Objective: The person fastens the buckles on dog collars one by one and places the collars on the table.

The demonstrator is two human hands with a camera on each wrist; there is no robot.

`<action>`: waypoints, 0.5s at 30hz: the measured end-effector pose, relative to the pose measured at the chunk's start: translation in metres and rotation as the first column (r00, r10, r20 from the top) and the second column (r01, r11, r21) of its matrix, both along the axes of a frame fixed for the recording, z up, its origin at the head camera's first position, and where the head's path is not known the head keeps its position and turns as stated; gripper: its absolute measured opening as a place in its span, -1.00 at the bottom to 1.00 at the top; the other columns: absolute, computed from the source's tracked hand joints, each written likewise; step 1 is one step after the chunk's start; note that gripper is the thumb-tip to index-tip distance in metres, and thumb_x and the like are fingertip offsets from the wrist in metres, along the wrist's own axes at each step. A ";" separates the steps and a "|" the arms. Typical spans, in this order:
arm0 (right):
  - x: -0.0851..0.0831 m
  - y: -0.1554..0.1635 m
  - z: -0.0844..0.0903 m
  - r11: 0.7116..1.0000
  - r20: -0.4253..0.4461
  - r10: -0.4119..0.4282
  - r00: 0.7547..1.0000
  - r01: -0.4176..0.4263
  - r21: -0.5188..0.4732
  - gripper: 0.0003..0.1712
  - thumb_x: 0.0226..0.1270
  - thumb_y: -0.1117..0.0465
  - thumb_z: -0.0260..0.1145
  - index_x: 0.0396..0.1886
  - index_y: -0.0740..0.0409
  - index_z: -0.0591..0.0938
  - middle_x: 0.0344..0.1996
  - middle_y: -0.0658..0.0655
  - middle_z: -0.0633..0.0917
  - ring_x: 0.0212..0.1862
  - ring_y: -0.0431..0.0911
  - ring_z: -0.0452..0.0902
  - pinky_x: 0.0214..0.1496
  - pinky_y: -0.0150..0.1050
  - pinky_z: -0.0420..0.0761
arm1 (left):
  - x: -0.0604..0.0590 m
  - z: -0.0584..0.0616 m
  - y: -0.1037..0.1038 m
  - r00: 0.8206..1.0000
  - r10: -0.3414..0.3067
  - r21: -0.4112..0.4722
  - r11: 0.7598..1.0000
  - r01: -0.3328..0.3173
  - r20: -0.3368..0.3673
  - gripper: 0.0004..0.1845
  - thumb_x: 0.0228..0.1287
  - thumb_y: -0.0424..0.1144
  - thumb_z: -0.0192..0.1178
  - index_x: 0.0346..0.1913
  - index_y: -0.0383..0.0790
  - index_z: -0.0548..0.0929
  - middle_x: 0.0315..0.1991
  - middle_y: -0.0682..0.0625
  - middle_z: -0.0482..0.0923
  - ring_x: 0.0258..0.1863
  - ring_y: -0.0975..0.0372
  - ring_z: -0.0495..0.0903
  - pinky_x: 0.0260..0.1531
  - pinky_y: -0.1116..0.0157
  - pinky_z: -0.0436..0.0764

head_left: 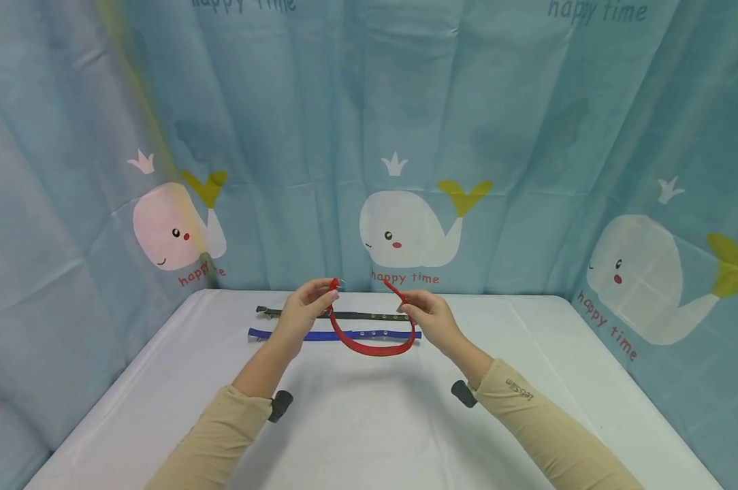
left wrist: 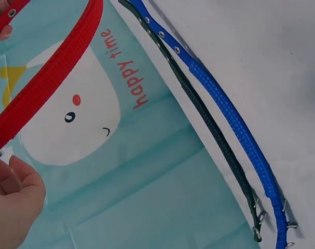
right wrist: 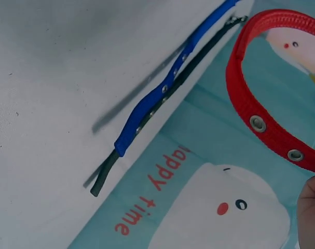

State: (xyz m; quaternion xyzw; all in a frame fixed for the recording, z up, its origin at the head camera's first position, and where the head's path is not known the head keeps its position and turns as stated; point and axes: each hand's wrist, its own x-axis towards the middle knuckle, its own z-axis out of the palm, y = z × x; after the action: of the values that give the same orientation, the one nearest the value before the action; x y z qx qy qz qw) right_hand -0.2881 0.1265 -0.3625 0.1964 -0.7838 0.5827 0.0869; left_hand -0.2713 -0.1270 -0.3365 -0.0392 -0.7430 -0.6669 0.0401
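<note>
Holding a red collar up above the white table, both hands grip its ends so that the strap sags in a U between them. The left hand pinches the buckle end, where a bit of metal seems to show (too small to be sure); the right hand pinches the eyelet end. Just beyond, flat on the table, a blue collar lies beside a dark collar, nearly parallel. Behind them hangs a teal whale-print curtain reading "happy time".
</note>
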 end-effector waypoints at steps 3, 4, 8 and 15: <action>0.001 -0.002 0.001 1.000 -0.004 0.012 1.000 -0.012 0.002 -0.72 0.37 0.41 0.22 0.05 0.40 0.60 -0.19 0.34 0.69 -0.24 -0.03 0.56 -0.22 -0.33 0.56 | 0.001 0.001 0.004 1.000 -0.002 0.007 1.000 0.002 0.007 -0.59 0.37 -0.21 0.21 0.22 -0.22 0.50 0.14 -0.23 0.50 0.17 -0.04 0.41 0.22 -0.17 0.29; 0.002 -0.002 0.001 1.000 -0.005 0.012 1.000 -0.012 0.005 -0.71 0.37 0.41 0.22 0.05 0.39 0.61 -0.19 0.34 0.69 -0.22 -0.02 0.56 -0.20 -0.32 0.57 | 0.001 0.001 0.006 1.000 -0.002 0.009 1.000 0.002 0.008 -0.59 0.36 -0.21 0.21 0.22 -0.22 0.51 0.13 -0.23 0.51 0.17 -0.04 0.41 0.22 -0.17 0.29; 0.004 -0.005 0.001 1.000 -0.011 0.014 1.000 -0.013 0.018 -0.70 0.38 0.38 0.23 0.07 0.34 0.63 -0.20 0.26 0.70 -0.15 0.12 0.56 -0.13 -0.23 0.59 | 0.002 0.002 0.011 1.000 -0.009 0.016 1.000 0.008 0.007 -0.60 0.35 -0.20 0.23 0.20 -0.22 0.53 0.11 -0.22 0.52 0.17 -0.04 0.42 0.21 -0.18 0.29; 0.005 -0.011 0.000 0.999 -0.041 0.004 0.999 -0.002 0.036 -0.70 0.35 0.40 0.26 0.06 0.33 0.65 -0.21 0.22 0.70 -0.15 0.21 0.56 -0.07 -0.12 0.63 | 0.003 0.001 0.020 1.000 -0.023 0.023 0.999 0.023 0.008 -0.63 0.36 -0.23 0.22 0.18 -0.23 0.55 0.11 -0.19 0.54 0.16 -0.02 0.44 0.22 -0.14 0.31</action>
State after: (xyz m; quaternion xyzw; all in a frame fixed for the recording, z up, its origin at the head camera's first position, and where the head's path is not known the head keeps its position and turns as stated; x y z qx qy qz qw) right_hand -0.2827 0.1159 -0.3627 0.2111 -0.7917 0.5646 0.0988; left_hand -0.2682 -0.1072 -0.3356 -0.0446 -0.7351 -0.6758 0.0299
